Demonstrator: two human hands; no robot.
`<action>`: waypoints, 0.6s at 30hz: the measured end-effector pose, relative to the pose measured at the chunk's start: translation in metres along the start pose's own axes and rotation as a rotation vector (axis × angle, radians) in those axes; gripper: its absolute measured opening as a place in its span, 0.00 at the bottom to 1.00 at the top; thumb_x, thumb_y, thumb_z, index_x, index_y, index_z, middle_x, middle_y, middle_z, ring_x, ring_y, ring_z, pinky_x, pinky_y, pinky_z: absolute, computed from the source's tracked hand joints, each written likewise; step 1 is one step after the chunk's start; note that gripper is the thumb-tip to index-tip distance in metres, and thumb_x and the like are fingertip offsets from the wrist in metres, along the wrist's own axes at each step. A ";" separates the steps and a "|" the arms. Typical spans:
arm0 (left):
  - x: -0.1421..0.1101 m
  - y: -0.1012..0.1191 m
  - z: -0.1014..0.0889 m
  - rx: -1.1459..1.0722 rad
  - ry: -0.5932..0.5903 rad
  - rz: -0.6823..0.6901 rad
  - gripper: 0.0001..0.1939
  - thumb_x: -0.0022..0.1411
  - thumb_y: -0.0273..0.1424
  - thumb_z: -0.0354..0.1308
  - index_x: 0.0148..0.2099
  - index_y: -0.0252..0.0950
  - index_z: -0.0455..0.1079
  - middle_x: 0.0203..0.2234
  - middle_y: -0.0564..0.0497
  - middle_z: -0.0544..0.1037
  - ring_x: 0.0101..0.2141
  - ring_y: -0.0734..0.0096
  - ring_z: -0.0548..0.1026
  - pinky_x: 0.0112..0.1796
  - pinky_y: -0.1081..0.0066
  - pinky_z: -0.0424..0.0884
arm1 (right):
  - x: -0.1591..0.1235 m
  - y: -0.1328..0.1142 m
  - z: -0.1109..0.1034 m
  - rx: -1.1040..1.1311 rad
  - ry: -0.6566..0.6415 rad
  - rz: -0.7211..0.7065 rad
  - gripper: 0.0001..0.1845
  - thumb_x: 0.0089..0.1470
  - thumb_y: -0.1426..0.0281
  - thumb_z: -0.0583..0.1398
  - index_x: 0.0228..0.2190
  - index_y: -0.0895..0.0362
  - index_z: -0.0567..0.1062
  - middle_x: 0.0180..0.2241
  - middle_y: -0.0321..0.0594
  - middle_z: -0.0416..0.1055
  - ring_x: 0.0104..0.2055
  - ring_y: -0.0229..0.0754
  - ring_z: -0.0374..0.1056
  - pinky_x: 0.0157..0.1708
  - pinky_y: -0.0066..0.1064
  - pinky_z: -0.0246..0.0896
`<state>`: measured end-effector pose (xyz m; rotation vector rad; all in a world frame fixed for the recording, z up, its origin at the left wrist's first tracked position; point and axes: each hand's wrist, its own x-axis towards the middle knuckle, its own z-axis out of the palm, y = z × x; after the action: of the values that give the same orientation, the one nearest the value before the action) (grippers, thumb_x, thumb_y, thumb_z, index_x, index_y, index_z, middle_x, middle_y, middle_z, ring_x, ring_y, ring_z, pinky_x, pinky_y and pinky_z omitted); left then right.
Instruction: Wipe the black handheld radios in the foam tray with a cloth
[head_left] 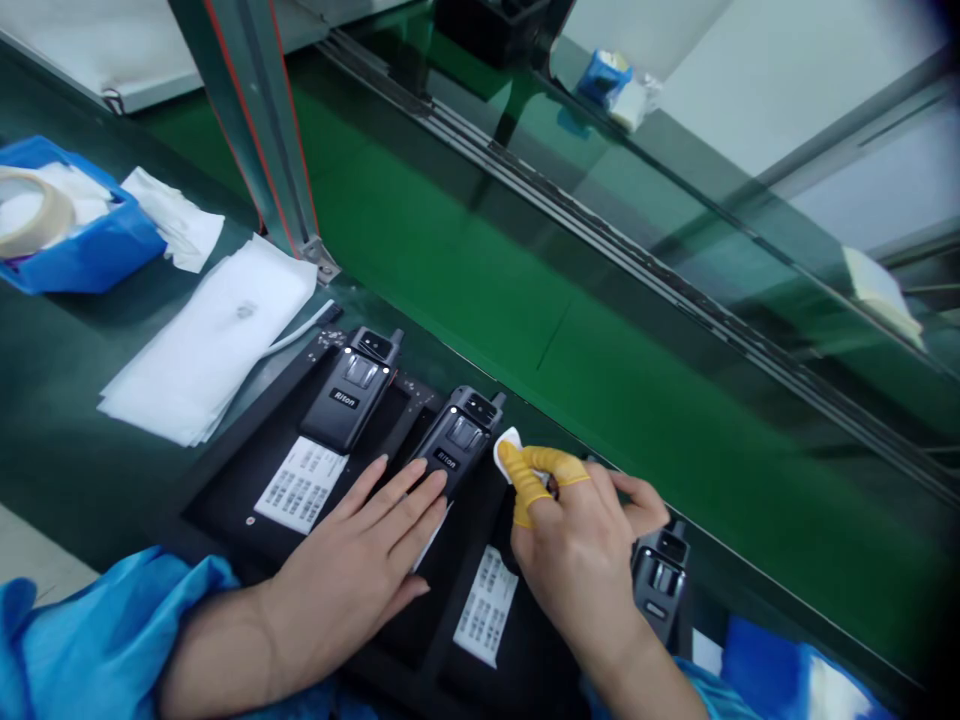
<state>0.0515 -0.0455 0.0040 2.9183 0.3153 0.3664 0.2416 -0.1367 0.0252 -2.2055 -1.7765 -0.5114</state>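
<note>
My left hand (375,560) lies flat, fingers stretched, with its fingertips over the lower part of a black handheld radio (463,430) marked "Riton". To its left a second "Riton" radio (351,395) rests on the black tray (225,510), above a white barcode label sheet (301,485). My right hand (574,540), yellow finger cots on thumb and finger, pinches a small white wipe (508,455) just right of the middle radio. Another label sheet (487,605) lies between my hands. A further radio (661,580) is partly hidden behind my right hand.
A stack of white plastic sleeves (214,345) lies left of the tray. Beyond it stands a blue bin (97,245) holding a tape roll (34,215) and white cloths. A metal frame post (259,130) rises behind. Blue packaging (765,665) sits at lower right.
</note>
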 end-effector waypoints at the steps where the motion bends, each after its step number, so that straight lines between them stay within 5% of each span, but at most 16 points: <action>1: -0.001 0.001 -0.001 -0.002 -0.005 0.010 0.22 0.66 0.39 0.49 0.57 0.33 0.65 0.59 0.47 0.66 0.60 0.59 0.59 0.62 0.59 0.37 | -0.002 -0.007 0.000 0.024 -0.004 -0.019 0.14 0.45 0.83 0.53 0.23 0.55 0.73 0.32 0.38 0.71 0.36 0.40 0.60 0.44 0.39 0.45; 6: -0.007 0.005 -0.004 -0.010 -0.009 0.006 0.23 0.66 0.41 0.49 0.55 0.31 0.66 0.56 0.44 0.68 0.58 0.60 0.62 0.62 0.59 0.38 | 0.000 -0.038 0.011 0.074 -0.002 -0.127 0.16 0.52 0.81 0.53 0.37 0.55 0.75 0.36 0.38 0.73 0.38 0.39 0.62 0.47 0.41 0.42; 11: -0.008 0.005 -0.003 0.005 -0.044 0.021 0.22 0.66 0.39 0.48 0.56 0.30 0.65 0.57 0.42 0.67 0.58 0.59 0.63 0.61 0.57 0.43 | -0.002 -0.039 0.013 0.027 -0.030 -0.146 0.14 0.50 0.82 0.53 0.26 0.55 0.75 0.32 0.37 0.73 0.37 0.40 0.61 0.48 0.42 0.40; 18: -0.009 0.003 -0.003 -0.016 -0.041 0.027 0.22 0.66 0.39 0.49 0.56 0.30 0.65 0.56 0.43 0.68 0.58 0.59 0.64 0.62 0.56 0.42 | -0.001 -0.042 0.015 0.011 -0.029 -0.137 0.14 0.50 0.82 0.53 0.25 0.55 0.74 0.31 0.37 0.71 0.36 0.39 0.60 0.48 0.41 0.40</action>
<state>0.0430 -0.0499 0.0052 2.9128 0.2660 0.3111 0.2021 -0.1227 0.0109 -2.1041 -1.9499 -0.4989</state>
